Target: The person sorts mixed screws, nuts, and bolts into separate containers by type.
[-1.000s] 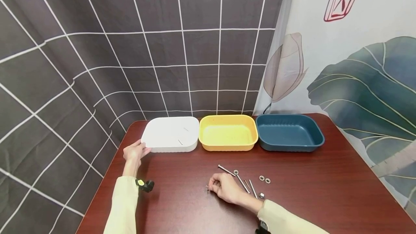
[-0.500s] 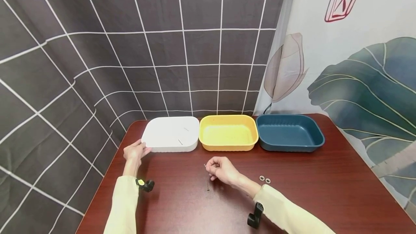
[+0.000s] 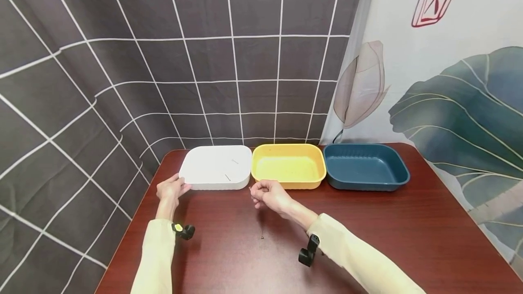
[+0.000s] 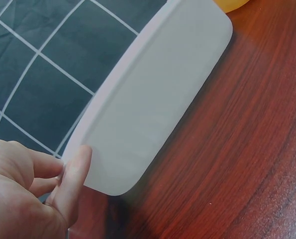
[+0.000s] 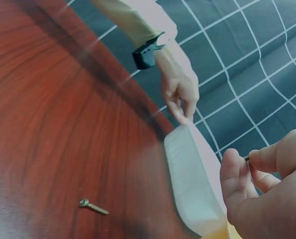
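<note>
Pinching right hand [image 3: 271, 196]: thumb and fingertips pressed together on a thin piece [image 5: 246, 158], mostly hidden between them, near where the white tray [image 3: 200, 164] and the yellow tray [image 3: 288, 169] stand side by side.
Left hand [image 3: 169, 189]: pinching the white tray at its near left corner, thumb laid along the outer wall, forefinger at the rim.
Wrists: a small black left camera [image 3: 186, 232] and a small black right camera [image 3: 305, 256], each beside the cuff of a cream sleeve [image 3: 363, 257].
Loose screw [image 5: 94, 206]: lying on its side between the two forearms, head toward the person, well apart from the trays.
White tray: at the left end of the row, two thin pins [image 3: 227, 177] lying apart in its right half.
Yellow tray: in the middle, just beside the white one.
Blue tray [image 3: 363, 169]: at the right end.
Desk [image 3: 229, 262]: reddish-brown, wood-grained, slightly glossy.
Backdrop: dark grey cloth [image 3: 196, 58] with white grid lines, then a white curtain [image 3: 384, 3] printed with leaves.
</note>
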Demonstrator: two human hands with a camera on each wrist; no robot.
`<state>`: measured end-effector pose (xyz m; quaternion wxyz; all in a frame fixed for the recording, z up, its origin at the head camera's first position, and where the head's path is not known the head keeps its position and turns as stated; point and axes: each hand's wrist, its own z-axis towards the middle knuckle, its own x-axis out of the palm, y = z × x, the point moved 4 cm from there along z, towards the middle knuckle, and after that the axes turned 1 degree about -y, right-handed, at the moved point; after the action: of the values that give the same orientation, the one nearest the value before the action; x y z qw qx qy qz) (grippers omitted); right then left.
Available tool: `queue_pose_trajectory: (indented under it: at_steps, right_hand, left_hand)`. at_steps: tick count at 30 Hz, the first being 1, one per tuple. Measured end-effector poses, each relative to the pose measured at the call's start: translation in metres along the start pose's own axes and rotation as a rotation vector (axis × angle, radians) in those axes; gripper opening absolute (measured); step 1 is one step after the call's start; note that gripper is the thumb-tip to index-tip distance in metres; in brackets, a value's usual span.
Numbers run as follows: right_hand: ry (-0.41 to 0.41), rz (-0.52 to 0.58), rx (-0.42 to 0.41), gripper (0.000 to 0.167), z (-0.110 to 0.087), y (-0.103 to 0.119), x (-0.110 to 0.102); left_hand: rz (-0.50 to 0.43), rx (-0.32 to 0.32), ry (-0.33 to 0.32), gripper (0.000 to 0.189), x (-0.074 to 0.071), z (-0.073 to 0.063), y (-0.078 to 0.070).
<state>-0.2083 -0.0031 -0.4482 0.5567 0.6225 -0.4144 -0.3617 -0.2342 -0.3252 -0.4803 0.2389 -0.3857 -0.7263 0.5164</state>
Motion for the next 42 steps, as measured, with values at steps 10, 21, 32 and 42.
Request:
queue_pose_trajectory:
  at_steps: [10,21,32,42]
  right_hand:
    - [-0.055,0.028,0.053,0.01,0.032,0.009,0.004]
    - [-0.097,0.094,0.124,0.019,0.058,0.014,0.013]
    - [-0.168,0.104,0.169,0.016,0.074,0.012,0.018]
    - [-0.239,0.138,0.167,0.008,0.087,0.018,0.023]
  left_hand:
    - [-0.022,-0.003,0.007,0.05,0.002,-0.001,-0.001]
    - [0.001,-0.003,0.002,0.05,0.001,0.003,0.003]
    - [-0.008,0.0,0.011,0.049,-0.002,0.002,0.003]
    - [-0.017,0.011,0.008,0.049,0.0,0.003,0.002]
